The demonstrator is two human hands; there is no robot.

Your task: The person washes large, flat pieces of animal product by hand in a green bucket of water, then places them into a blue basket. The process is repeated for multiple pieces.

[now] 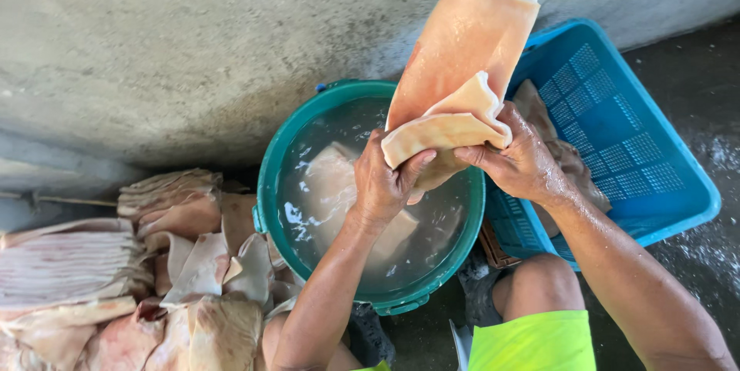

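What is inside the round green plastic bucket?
The round green plastic bucket holds cloudy water with pale submerged slabs. The left hand and the folded pink wet sheet it grips cover the middle, hiding the bottom there.

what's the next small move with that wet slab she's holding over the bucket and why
Probably swing the pale slab right and lay it in the blue basket. Both the left hand and right hand hold it, folded and dripping wet, above the green bucket of water, so it looks rinsed; a few pieces already lie in the basket, while the unwashed-looking pile sits left.
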